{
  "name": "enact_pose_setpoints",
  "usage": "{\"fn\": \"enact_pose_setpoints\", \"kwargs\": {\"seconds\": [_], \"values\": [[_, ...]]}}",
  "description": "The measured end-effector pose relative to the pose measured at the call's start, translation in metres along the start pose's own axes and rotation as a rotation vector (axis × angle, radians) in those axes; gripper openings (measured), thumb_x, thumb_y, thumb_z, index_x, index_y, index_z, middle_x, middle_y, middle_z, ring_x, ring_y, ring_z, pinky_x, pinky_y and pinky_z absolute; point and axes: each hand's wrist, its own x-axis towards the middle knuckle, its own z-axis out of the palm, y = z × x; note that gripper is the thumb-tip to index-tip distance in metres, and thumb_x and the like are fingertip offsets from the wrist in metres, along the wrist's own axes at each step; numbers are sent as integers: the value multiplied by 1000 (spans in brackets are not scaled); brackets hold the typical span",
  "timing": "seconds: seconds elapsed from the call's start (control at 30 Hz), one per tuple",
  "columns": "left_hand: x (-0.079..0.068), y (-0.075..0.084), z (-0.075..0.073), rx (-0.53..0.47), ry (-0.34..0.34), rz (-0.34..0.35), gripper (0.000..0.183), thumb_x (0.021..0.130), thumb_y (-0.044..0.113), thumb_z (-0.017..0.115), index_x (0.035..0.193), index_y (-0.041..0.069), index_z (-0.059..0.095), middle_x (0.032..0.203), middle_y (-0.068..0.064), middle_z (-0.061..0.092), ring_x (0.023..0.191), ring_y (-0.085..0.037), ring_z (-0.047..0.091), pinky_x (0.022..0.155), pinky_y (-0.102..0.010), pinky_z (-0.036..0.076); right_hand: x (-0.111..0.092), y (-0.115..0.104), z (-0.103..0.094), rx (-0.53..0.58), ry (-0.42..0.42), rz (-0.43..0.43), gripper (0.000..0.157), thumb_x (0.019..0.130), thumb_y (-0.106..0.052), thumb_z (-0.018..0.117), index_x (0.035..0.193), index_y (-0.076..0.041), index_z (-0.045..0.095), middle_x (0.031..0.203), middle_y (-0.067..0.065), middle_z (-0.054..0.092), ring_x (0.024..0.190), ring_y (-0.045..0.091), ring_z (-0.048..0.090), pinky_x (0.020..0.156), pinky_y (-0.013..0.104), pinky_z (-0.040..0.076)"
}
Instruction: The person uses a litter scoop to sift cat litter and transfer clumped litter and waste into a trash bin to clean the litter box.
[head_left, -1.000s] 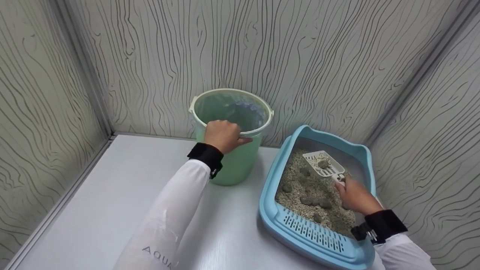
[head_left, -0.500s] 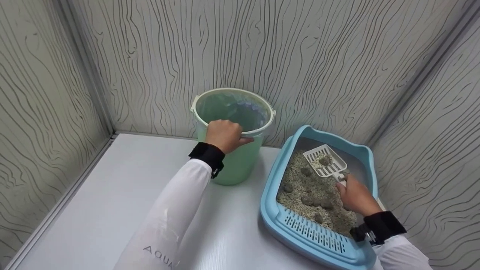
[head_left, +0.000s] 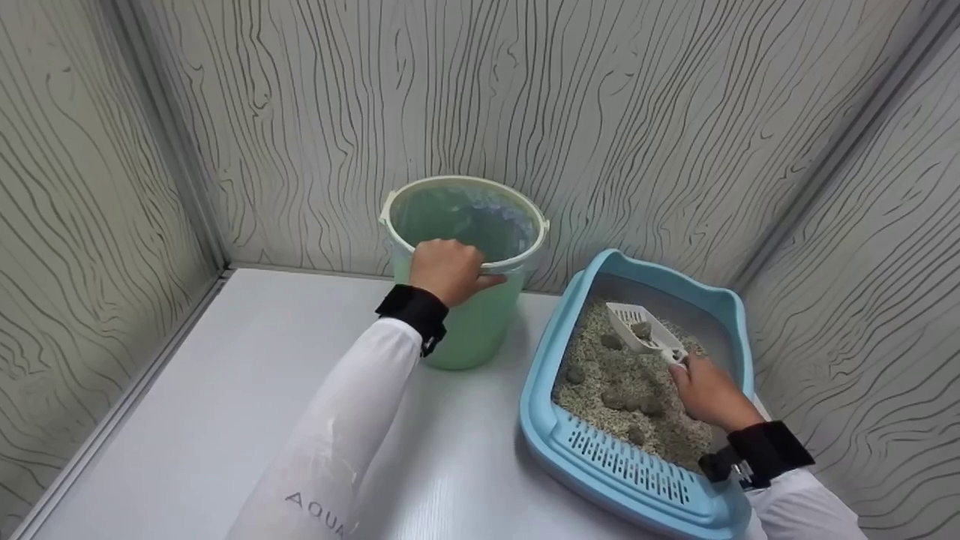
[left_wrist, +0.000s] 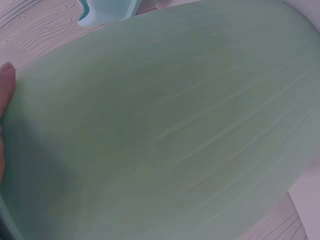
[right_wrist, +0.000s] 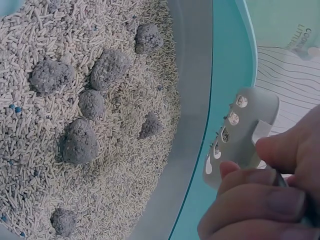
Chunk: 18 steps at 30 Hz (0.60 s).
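Note:
My left hand (head_left: 448,271) grips the front rim of a green bucket (head_left: 469,322), thumb outside and fingers over the edge. The bucket has a bag-like liner (head_left: 487,217) inside, and its side fills most of the left wrist view. In my right hand (head_left: 712,394) is the handle of a white slotted litter scoop (head_left: 645,330), held over the blue litter tray (head_left: 544,360). A grey clump (head_left: 642,330) lies in the scoop's tilted pan. Pale litter (right_wrist: 125,165) covers the tray floor, with several more grey clumps (right_wrist: 80,141) on it.
Both containers stand on a white table (head_left: 300,337), the bucket left of the tray and near the back wall (head_left: 480,90). A perforated ledge (head_left: 630,465) runs along the tray's front. Wood-patterned panels (head_left: 75,187) enclose the table at the sides.
The scoop tipped flatter half a second ago and is now tilted again, with less loose litter showing around the clump. The left hand stays on the bucket rim.

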Motion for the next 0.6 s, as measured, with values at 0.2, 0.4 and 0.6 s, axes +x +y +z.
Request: {"fn": "enact_pose_setpoints", "kwargs": {"seconds": [0.2,0.4,0.6], "values": [[-1,0,0,-10,1,-8,70,91,76,60,58,20,35,56,3,29,53,-17,30,48,-36,22,-2,-3,0,10,11,10,30,112,-20,41,89,-2,48,74,7,45,63,19,43,64,36,35],[0,0,0,-5,-4,-9,70,91,76,59,59,19,35,56,2,29,52,-18,31,48,-36,23,-4,-4,-3,-21,49,44,35,111,-21,43,125,10,49,87,14,58,73,22,56,70,41,43],[1,0,0,-1,-10,-4,70,92,77,58,59,19,35,56,2,29,52,-18,31,48,-36,23,-6,-3,-4,-30,48,61,30,110,-20,47,124,7,48,86,12,56,69,21,54,65,38,41]]}}
